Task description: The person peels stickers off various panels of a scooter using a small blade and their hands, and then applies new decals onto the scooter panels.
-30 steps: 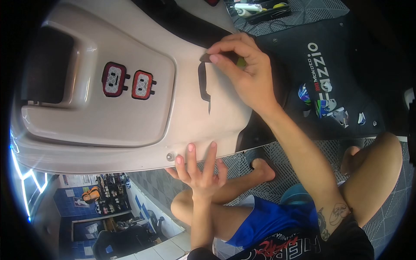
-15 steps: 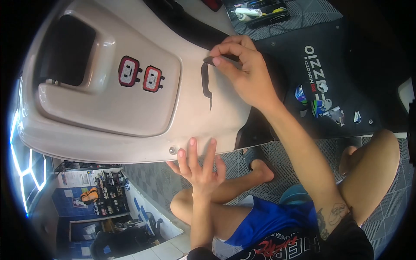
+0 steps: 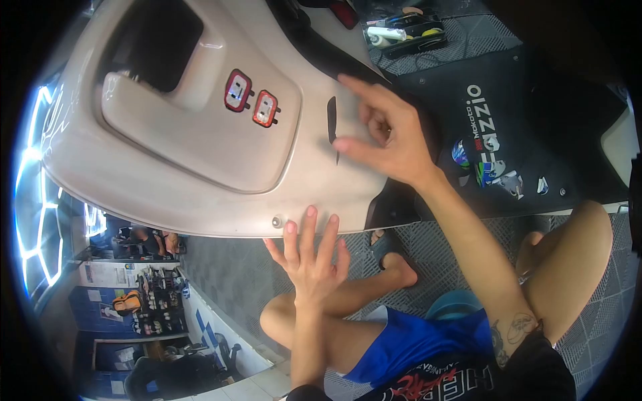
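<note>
A dark, narrow decal strip (image 3: 332,119) lies flat on the cream scooter body panel (image 3: 267,204), tapering to a thin lower end. My right hand (image 3: 394,137) is over the panel beside it, index finger stretched out and thumb apart. The thumb tip covers part of the strip's lower end; whether it presses there I cannot tell. Nothing shows in this hand. At the panel's lower edge, my left hand (image 3: 311,257) rests its spread fingertips, close to a round bolt (image 3: 276,222).
Two cartoon-face stickers, one maroon (image 3: 239,91) and one orange-red (image 3: 265,109), sit on the raised panel. To the right is a black floor mat (image 3: 521,134) with lettering and scattered sticker pieces. A tool tray (image 3: 408,33) with tubes stands at the top.
The upper part of the decal, pinched and lifted by my right hand before, now lies against the panel. My right hand has let go and opened. The view has shifted slightly; my left hand stays at the edge.
</note>
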Demonstrator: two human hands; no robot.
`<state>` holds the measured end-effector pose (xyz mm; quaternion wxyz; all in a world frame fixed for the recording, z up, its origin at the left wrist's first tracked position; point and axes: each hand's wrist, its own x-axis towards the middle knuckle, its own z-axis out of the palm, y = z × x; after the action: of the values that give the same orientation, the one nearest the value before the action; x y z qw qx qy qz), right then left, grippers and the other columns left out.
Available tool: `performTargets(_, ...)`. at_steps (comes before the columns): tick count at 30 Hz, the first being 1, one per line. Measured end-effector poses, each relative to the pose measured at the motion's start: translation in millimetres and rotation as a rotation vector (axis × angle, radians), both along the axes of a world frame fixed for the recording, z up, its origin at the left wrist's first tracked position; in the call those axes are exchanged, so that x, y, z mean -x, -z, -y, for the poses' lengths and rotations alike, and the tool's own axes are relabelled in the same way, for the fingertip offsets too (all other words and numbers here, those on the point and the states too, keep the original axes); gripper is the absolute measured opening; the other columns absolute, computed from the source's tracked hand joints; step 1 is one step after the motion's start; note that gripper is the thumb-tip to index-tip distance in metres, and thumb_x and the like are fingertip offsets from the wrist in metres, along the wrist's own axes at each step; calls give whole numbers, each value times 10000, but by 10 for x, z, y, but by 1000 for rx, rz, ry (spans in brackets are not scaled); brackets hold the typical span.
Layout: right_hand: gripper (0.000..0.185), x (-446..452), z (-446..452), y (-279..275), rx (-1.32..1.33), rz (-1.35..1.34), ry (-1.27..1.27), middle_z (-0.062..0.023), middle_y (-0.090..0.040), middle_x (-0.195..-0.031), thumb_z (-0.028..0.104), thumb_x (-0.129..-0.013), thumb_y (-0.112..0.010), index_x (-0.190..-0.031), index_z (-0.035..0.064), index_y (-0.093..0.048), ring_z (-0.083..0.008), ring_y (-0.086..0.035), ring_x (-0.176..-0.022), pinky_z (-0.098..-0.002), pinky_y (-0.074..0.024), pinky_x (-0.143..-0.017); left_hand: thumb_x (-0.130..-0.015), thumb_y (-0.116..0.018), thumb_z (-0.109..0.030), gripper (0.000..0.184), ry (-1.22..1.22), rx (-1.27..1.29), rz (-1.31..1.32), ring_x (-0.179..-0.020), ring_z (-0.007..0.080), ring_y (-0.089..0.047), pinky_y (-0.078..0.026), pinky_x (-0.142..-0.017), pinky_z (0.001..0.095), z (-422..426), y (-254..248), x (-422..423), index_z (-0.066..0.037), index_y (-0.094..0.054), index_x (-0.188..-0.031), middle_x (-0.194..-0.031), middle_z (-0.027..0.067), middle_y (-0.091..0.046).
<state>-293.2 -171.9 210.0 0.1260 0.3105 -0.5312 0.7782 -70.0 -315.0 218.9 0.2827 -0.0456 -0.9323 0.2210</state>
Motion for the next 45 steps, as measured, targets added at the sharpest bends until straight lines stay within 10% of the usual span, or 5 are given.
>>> performTargets(15, 133, 70, 220, -129, 74, 121, 138, -42, -618, -826, -22, -864, -740, -992, 2, -769, -82, -541, -650, -246, -418, -565, -866, -674, -300, 454, 2, 4, 21, -1545, 326, -251, -63, -1257, 624, 28, -8, -18, -223, -710, -1312, -1543, 58, -526)
performTargets(22, 94, 125, 212, -170, -125, -75, 214, -123, -598, -930, -43, -921, -633, -999, 4, -614, -285, -644, -784, -359, -506, -715, -861, -681, -306, 459, -5, 10, 3, -1546, 336, -238, -40, -1262, 610, -21, 1, 17, -222, -712, -1310, -1541, 55, -526)
performTargets(28, 149, 39, 122, 44, 307, 401, -320, -16, -571, -910, 5, -939, -680, -1084, 21, -648, -74, -501, -646, -263, -423, -611, -856, -686, -308, 463, -21, 12, 4, -1549, 333, -230, -38, -1265, 607, -48, -19, 21, -220, -714, -1310, -1546, 50, -519)
performTargets(31, 323, -29, 123, 17, 237, 304, -182, 32, -542, -867, 43, -918, -745, -1234, 54, -677, -6, -400, -623, -225, -350, -554, -859, -685, -309, 460, -25, -1, 5, -1550, 331, -228, -38, -1265, 607, -57, -13, 11, -221, -714, -1309, -1545, 49, -521)
performTargets(45, 40, -300, 82, -11, 82, 41, 210, -55, -607, -869, -35, -917, -683, -932, 2, -680, -106, -569, -668, -255, -436, -580, -889, -661, -302, 436, -18, -38, 14, -1534, 324, -266, -84, -1259, 609, -91, -64, 4, -216, -707, -1314, -1540, 66, -524)
